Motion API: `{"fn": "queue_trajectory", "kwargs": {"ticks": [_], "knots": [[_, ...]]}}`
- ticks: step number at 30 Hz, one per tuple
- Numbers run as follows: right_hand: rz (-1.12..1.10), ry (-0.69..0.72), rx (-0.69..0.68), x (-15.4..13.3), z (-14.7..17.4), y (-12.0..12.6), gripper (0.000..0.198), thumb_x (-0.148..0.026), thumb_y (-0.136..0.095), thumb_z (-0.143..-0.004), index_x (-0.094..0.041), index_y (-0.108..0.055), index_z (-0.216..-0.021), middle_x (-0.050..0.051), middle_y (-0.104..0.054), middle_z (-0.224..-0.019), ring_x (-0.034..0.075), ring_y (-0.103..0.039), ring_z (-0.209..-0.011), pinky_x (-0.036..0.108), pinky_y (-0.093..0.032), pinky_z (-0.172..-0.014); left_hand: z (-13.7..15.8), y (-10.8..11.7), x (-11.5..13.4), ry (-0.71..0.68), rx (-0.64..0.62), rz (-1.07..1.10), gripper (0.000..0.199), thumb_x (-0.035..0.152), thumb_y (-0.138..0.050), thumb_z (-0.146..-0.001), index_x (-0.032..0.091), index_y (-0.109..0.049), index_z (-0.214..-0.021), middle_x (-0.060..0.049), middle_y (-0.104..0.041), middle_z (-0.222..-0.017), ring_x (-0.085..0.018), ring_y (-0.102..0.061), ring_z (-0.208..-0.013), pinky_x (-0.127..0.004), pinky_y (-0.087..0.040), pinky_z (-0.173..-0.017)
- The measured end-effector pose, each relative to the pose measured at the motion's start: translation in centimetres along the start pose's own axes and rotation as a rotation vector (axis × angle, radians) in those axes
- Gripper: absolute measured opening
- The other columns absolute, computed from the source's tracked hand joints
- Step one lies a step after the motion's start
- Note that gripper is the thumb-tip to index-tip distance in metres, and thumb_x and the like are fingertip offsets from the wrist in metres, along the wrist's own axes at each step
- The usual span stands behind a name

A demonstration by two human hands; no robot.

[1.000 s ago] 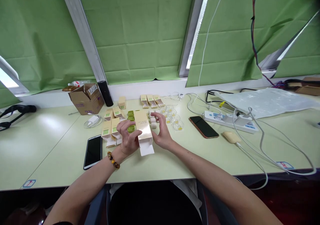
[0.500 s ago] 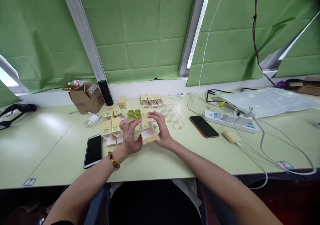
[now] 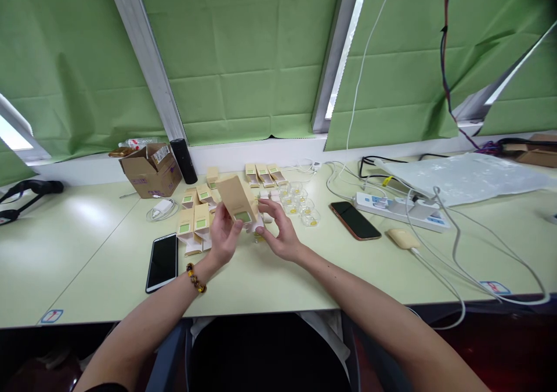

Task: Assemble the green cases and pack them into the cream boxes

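My left hand grips a small kraft-coloured box by its left side; a dark green window shows near its lower end. At the box's right edge my right hand has thumb and fingers closed on its white-lined flap. The box is tilted above the table and hides part of what lies behind it. Left of my left hand stand several similar boxes with green windows and open flaps. Clear plastic cups with yellow bits sit to the right of my right hand.
A white phone lies at left, a dark phone at right. A power strip with cables occupies the right side. A cardboard carton and a black cylinder stand at back left. More small boxes stand behind.
The box has been turned in my hands: its open, white inside faced me before, and now its outer face with the window shows. My hands stay about where they were.
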State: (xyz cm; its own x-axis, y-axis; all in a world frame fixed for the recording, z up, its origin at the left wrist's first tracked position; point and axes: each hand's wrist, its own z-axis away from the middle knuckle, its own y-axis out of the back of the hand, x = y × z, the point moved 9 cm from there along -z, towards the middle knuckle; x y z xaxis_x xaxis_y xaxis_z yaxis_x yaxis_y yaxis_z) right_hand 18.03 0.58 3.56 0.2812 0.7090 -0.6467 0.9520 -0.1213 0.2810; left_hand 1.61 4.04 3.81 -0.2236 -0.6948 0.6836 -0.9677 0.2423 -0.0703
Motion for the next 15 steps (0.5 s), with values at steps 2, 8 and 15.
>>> {"fn": "queue_trajectory", "kwargs": {"ticks": [2, 8, 15], "knots": [[-0.024, 0.007, -0.032, -0.1, 0.1, -0.2, 0.059, -0.051, -0.057, -0.103, -0.030, -0.037, -0.155, 0.013, -0.067, -0.130, 0.032, -0.065, -0.125, 0.057, -0.052, -0.111, -0.3, 0.1, -0.4, 0.052, 0.024, 0.077, 0.065, 0.052, -0.071, -0.095, 0.030, -0.046, -0.151, -0.013, -0.059, -0.137, -0.029, -0.064, -0.125, -0.043, -0.054, -0.105], [0.084, -0.026, -0.066, 0.1, -0.3, -0.1, 0.058, -0.055, -0.044, -0.109, -0.035, -0.034, -0.162, 0.010, -0.066, -0.135, 0.031, -0.061, -0.129, 0.058, -0.047, -0.112, -0.5, 0.1, -1.4, 0.203, 0.023, 0.116, 0.070, 0.050, -0.073, -0.095, 0.037, -0.037, -0.153, -0.009, -0.056, -0.133, -0.019, -0.070, -0.103, -0.029, -0.059, -0.081], [0.089, -0.035, -0.207, 0.2, -0.6, -1.2, 0.051, -0.057, -0.034, -0.110, -0.038, -0.048, -0.156, 0.008, -0.062, -0.145, 0.029, -0.058, -0.128, 0.053, -0.051, -0.109, -0.6, 0.6, -1.3, 0.229, 0.076, -0.069, 0.041, 0.050, -0.067, -0.098, 0.030, -0.062, -0.133, -0.008, -0.057, -0.133, -0.007, -0.056, -0.067, -0.021, -0.050, -0.055]]}}
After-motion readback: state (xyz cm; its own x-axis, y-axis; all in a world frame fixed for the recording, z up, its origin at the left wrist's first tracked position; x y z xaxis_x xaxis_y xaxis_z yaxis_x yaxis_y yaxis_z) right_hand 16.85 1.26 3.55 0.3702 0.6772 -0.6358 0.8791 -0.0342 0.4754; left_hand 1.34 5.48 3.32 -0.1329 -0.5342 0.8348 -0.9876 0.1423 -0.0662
